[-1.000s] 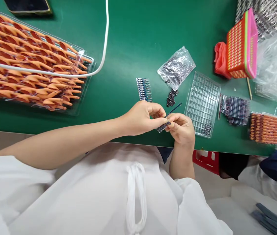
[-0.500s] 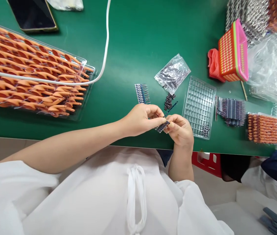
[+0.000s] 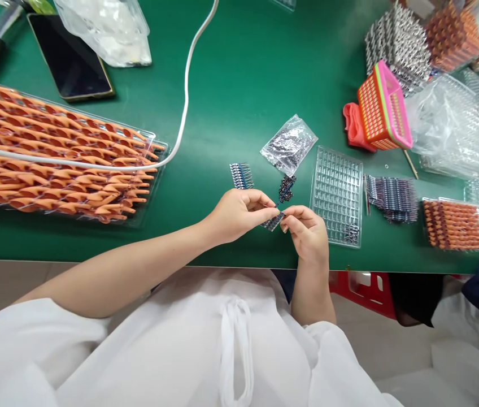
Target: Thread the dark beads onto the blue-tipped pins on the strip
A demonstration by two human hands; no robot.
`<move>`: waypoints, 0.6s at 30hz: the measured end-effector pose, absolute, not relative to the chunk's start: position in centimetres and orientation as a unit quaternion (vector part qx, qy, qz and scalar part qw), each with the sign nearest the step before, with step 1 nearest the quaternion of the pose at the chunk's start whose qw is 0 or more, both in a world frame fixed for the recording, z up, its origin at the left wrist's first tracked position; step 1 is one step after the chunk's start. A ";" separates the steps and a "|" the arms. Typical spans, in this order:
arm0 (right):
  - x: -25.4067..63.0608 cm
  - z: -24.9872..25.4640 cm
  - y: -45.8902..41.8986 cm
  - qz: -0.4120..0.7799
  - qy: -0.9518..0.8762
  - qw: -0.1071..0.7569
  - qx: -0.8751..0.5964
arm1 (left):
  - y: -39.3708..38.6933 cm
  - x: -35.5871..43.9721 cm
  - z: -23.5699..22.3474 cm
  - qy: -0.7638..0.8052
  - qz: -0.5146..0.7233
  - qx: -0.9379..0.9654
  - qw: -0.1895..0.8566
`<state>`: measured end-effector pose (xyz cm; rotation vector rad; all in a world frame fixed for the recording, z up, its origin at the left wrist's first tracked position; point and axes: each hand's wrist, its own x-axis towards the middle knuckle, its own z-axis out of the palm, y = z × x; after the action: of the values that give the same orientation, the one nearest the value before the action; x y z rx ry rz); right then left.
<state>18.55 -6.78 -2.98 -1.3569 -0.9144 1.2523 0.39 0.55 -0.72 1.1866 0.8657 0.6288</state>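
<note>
Both hands meet above the near edge of the green table. My left hand [image 3: 243, 213] is closed, thumb and index finger pinching a short dark strip [image 3: 272, 223] with a row of small pale pieces. Against the strip's right end, my right hand [image 3: 308, 230] holds its thumb and index finger in a pinch; anything between these fingertips is too small to make out. Just beyond lies a heap of tiny dark beads or parts [image 3: 287, 187], beside a clear bag [image 3: 289, 144] of similar parts. A blue strip with thin metal prongs [image 3: 242, 176] lies past my left hand.
Right of my hands is a clear compartment tray [image 3: 336, 195], then stacked dark pronged pieces [image 3: 392, 199] and orange pieces [image 3: 455, 225]. A pink-rimmed basket [image 3: 386, 107] stands behind. Orange clips [image 3: 53, 164] fill a long tray at left, crossed by a white cable [image 3: 186, 85]; a phone [image 3: 70, 56] lies behind.
The view has shifted, so the table's things appear lower. My right fingertips have drawn slightly off my left ones. The thin blue stick rising between my hands shows less now.
</note>
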 end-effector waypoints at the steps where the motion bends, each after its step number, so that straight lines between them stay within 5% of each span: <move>1: 18.5 -3.0 -6.8 0.512 -0.386 0.513 -0.570 | 0.5 0.4 -0.8 0.387 0.280 0.535 0.697; 18: 17.9 -3.0 -6.8 0.468 -0.410 0.549 -0.558 | 0.9 0.5 -0.9 0.378 0.272 0.535 0.705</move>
<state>17.92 -6.80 -2.97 -1.3207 -0.9709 1.1083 0.50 0.94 -0.86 1.1896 0.8394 0.6055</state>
